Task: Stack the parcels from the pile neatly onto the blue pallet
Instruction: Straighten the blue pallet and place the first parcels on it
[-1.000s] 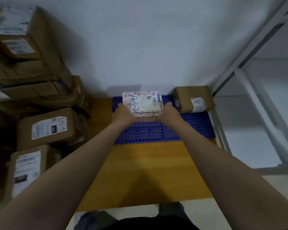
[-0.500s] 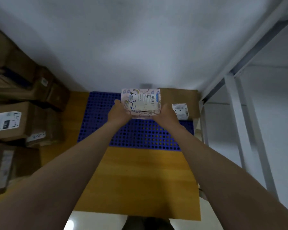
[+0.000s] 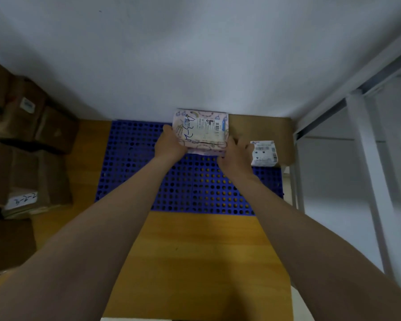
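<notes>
Parcel (image 3: 200, 133): gripped by left hand (image 3: 169, 144) and right hand (image 3: 235, 156), at far edge of pallet (image 3: 130, 158); box (image 3: 264, 128) on its far-right corner.

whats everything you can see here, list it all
pink patterned soft parcel with a white label: one, pink and white, held at the pallet's far edge, just left of the brown box
brown cardboard box with a white label: one, brown, far right corner of the pallet
blue perforated plastic pallet: one, blue, on the floor against the wall
pile of brown cardboard boxes: several, brown, on the left, off the pallet
yellow wooden floor: one, yellow-orange, around the pallet
white metal rack frame: one, white, on the right
white wall: one, white, behind the pallet
left hand: one, grips the parcel's left side
right hand: one, grips its near right corner
</notes>
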